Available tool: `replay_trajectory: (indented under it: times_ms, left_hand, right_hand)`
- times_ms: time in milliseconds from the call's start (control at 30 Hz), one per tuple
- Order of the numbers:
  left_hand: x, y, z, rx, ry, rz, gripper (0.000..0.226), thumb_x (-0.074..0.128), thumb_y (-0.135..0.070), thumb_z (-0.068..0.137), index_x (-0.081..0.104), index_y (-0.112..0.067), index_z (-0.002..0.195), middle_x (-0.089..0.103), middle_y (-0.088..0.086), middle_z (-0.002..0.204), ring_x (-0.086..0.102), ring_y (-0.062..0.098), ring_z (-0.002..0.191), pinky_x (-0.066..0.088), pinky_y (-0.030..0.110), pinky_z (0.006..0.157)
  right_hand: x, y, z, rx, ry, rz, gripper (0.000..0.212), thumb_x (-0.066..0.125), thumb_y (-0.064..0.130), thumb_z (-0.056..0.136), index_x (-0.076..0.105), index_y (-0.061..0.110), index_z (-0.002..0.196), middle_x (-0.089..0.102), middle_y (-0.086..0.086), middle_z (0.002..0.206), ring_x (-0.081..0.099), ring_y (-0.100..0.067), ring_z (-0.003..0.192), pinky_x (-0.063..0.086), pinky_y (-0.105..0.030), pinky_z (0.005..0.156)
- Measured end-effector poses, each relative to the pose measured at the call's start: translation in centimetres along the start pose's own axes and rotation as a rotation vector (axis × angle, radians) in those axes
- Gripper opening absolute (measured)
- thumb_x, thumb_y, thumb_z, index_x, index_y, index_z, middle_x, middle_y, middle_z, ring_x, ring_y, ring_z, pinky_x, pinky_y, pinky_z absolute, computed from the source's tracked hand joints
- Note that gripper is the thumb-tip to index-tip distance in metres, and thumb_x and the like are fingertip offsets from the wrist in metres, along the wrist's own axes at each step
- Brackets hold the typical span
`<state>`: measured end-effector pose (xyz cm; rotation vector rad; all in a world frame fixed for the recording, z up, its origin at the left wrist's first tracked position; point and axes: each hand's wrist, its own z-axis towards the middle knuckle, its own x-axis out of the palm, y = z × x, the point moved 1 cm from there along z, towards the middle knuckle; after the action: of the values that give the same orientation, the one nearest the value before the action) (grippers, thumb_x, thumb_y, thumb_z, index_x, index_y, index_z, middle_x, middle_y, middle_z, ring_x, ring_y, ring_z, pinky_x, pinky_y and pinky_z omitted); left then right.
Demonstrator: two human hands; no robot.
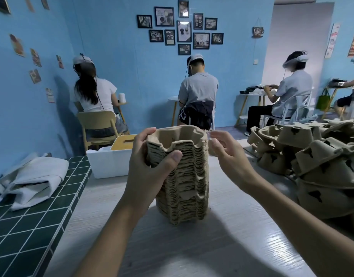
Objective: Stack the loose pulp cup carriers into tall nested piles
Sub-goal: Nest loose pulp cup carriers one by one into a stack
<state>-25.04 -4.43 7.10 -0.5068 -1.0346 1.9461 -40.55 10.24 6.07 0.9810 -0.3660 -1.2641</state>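
One tall nested pile (181,176) stands on the table (222,246), its top clasped by the left hand (150,166), the right hand (226,154) loose beside it, while many loose carriers (312,156) wait further right.

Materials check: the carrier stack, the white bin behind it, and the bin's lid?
Carrier stack: moulded paper pulp, matte tan, with rough fibrous layered edges. White bin: looks like plastic, smooth with an even colour and rounded corners. Bin lid: probably wood or bamboo, going by its flat yellowish face and cut-out handle slot; no grain is visible.
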Motion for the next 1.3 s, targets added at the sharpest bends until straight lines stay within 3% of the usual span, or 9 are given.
replay_trajectory:
  times_ms: [133, 333, 467, 567, 767, 867, 1033, 1167, 1300]
  left_hand:
    - [0.0, 0.0, 0.0, 0.017, 0.007, 0.010, 0.078, 0.079, -0.037, 0.063, 0.044, -0.025, 0.132, 0.073, -0.019, 0.092, 0.068, -0.002, 0.088, 0.054, 0.018, 0.075]
    - [-0.2, 0.7, 0.3, 0.020, 0.032, 0.000, 0.076, 0.075, -0.045, 0.062, 0.044, -0.033, 0.131, 0.072, -0.016, 0.107, 0.069, 0.005, 0.100, 0.055, 0.022, 0.082]
    - [-0.2, 1.0, 0.4, 0.021, 0.050, -0.019, 0.075, 0.075, -0.044, 0.063, 0.044, -0.035, 0.131, 0.072, -0.014, 0.110, 0.069, 0.005, 0.103, 0.055, 0.023, 0.084]
    - [-0.2, 1.2, 0.5, 0.025, 0.052, -0.018, 0.074, 0.075, -0.043, 0.064, 0.043, -0.034, 0.131, 0.072, -0.017, 0.109, 0.069, 0.003, 0.102, 0.054, 0.022, 0.083]
    - [-0.3, 1.1, 0.5, 0.009, 0.070, -0.019, 0.072, 0.075, -0.043, 0.066, 0.043, -0.036, 0.130, 0.072, -0.013, 0.110, 0.069, 0.009, 0.105, 0.057, 0.031, 0.088]
    - [-0.4, 0.9, 0.5, 0.004, 0.078, -0.019, 0.071, 0.075, -0.045, 0.066, 0.043, -0.038, 0.128, 0.072, -0.008, 0.109, 0.069, 0.012, 0.106, 0.057, 0.034, 0.090]
    - [-0.4, 0.5, 0.5, -0.024, 0.081, -0.041, 0.069, 0.076, -0.045, 0.065, 0.044, -0.038, 0.126, 0.073, -0.004, 0.106, 0.069, 0.016, 0.105, 0.057, 0.036, 0.090]
    - [-0.3, 0.4, 0.4, -0.042, 0.080, -0.056, 0.072, 0.078, -0.045, 0.064, 0.045, -0.035, 0.127, 0.073, -0.004, 0.102, 0.069, 0.017, 0.102, 0.057, 0.042, 0.091]
    - [-0.3, -0.2, -0.4, -0.054, 0.097, -0.068, 0.068, 0.079, -0.044, 0.065, 0.048, -0.036, 0.124, 0.071, 0.003, 0.106, 0.068, 0.019, 0.103, 0.056, 0.047, 0.094]
  right_hand:
    - [-0.3, -7.1, 3.4, 0.152, -0.008, -0.380, 0.009, 0.058, 0.018, 0.093, 0.058, 0.020, 0.102, 0.058, -0.013, 0.113, 0.051, -0.028, 0.107, 0.043, -0.038, 0.090]
    - [0.4, -12.0, 8.4, 0.255, -0.032, -0.639, 0.054, 0.064, 0.028, 0.090, 0.046, 0.012, 0.138, 0.047, -0.016, 0.139, 0.040, -0.032, 0.130, 0.034, -0.042, 0.106]
    - [0.5, -13.4, 11.0, 0.322, 0.034, -0.737, 0.061, 0.060, 0.026, 0.091, 0.037, 0.019, 0.147, 0.040, -0.016, 0.148, 0.031, -0.031, 0.139, 0.029, -0.044, 0.113]
    - [0.6, -14.3, 12.0, 0.381, 0.130, -0.852, 0.048, 0.050, 0.034, 0.096, 0.041, 0.023, 0.142, 0.041, -0.017, 0.142, 0.030, -0.033, 0.138, 0.029, -0.047, 0.112]
    - [1.5, -13.6, 11.4, 0.414, -0.044, -0.769, 0.024, 0.049, 0.027, 0.096, 0.052, 0.019, 0.118, 0.045, -0.018, 0.124, 0.042, -0.037, 0.123, 0.032, -0.046, 0.101]
    - [1.8, -12.9, 9.7, 0.416, -0.077, -0.654, 0.027, 0.055, 0.022, 0.092, 0.048, 0.016, 0.117, 0.046, -0.016, 0.124, 0.045, -0.036, 0.119, 0.035, -0.045, 0.098]
    - [0.9, -9.7, 4.2, 0.184, -0.051, -0.445, 0.053, 0.071, 0.014, 0.084, 0.047, 0.008, 0.131, 0.052, -0.015, 0.121, 0.052, -0.028, 0.110, 0.044, -0.038, 0.094]
    - [-1.7, -5.4, -1.8, -0.217, 0.012, -0.760, 0.068, 0.081, 0.018, 0.071, 0.051, 0.011, 0.132, 0.052, -0.010, 0.119, 0.048, -0.030, 0.111, 0.036, -0.044, 0.098]
    - [-4.1, -1.7, -7.6, -0.544, 0.145, -1.013, 0.057, 0.073, 0.033, 0.070, 0.059, 0.014, 0.122, 0.055, -0.007, 0.114, 0.048, -0.030, 0.115, 0.036, -0.045, 0.100]
